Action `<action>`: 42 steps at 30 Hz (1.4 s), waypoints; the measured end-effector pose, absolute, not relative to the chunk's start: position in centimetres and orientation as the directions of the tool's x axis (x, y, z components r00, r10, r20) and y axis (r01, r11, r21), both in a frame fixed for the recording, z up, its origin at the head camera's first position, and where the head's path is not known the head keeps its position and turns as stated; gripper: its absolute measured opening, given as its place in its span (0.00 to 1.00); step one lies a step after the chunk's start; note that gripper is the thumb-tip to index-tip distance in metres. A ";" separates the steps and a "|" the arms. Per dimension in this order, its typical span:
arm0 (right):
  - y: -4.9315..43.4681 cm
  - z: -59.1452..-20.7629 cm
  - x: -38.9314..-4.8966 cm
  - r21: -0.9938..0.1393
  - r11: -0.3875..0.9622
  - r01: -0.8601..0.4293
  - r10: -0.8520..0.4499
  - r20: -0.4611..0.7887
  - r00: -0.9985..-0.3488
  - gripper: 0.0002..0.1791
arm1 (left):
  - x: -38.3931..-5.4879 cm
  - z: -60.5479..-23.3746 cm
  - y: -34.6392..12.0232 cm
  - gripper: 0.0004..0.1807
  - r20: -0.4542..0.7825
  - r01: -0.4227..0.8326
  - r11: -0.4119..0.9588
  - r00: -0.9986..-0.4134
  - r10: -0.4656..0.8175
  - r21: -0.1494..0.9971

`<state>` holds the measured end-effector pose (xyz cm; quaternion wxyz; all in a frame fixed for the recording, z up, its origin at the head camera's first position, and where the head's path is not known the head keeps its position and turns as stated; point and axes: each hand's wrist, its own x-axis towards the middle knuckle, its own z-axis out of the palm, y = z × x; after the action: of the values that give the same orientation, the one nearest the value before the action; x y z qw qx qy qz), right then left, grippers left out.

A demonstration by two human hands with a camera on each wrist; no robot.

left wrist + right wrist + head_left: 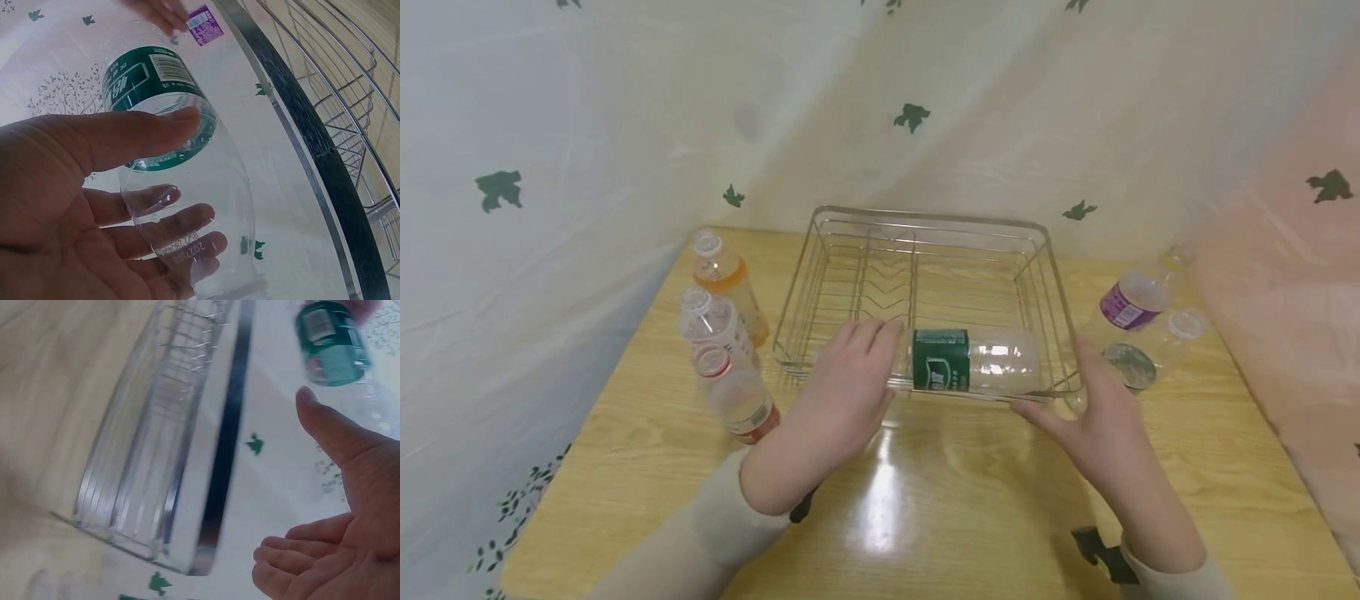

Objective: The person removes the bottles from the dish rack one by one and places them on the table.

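Observation:
A clear plastic bottle with a green label [942,360] lies sideways over the front of a wire basket [932,217]. My left hand [853,387] grips this bottle toward its left end. In the left wrist view the thumb [156,128] lies across the lower edge of the label, and the fingers show through the clear plastic behind. At the basket's front right corner is my right hand [1101,417], its thumb spread from the fingers and nothing in its grasp. The right wrist view shows the right hand [337,519] beside the basket's rim [225,456], below the bottle's label [331,340].
Left of the basket stand several clear bottles: one with an orange band [722,275], a white-capped one [711,321] and a red-capped one [733,396]. On the right are a purple-labelled bottle [1129,304] and a white-capped bottle [1165,346]. A patterned cloth [820,100] hangs behind the wooden table [970,533].

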<state>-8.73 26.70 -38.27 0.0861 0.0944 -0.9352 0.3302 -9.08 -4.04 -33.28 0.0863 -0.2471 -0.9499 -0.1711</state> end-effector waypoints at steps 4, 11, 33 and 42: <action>25.6 -36.9 -7.5 -0.526 0.741 -0.419 -0.228 0.390 -0.892 0.66 | -8.9 -33.3 -3.9 0.38 0.264 0.507 0.828 -0.854 0.448 0.238; 22.6 -35.6 -6.6 -0.245 0.686 -0.685 -0.462 0.580 -0.671 0.50 | -8.1 -33.7 -2.8 0.38 0.292 0.572 0.806 -0.805 0.517 0.153; 22.6 -37.3 -6.5 -0.188 0.697 -0.692 -0.546 0.487 -0.682 0.50 | -6.8 -34.9 -2.3 0.42 0.518 0.783 0.597 -0.589 0.620 0.177; 25.1 -38.2 -6.1 -0.310 0.713 -0.629 -0.444 0.495 -0.747 0.45 | -7.8 -36.6 -5.8 0.44 0.783 0.828 0.423 -0.522 0.338 0.368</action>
<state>-6.13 25.10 -38.22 0.1963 0.2965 -0.9045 0.2355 -7.83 -5.77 -36.65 0.3167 -0.3727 -0.7819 -0.3865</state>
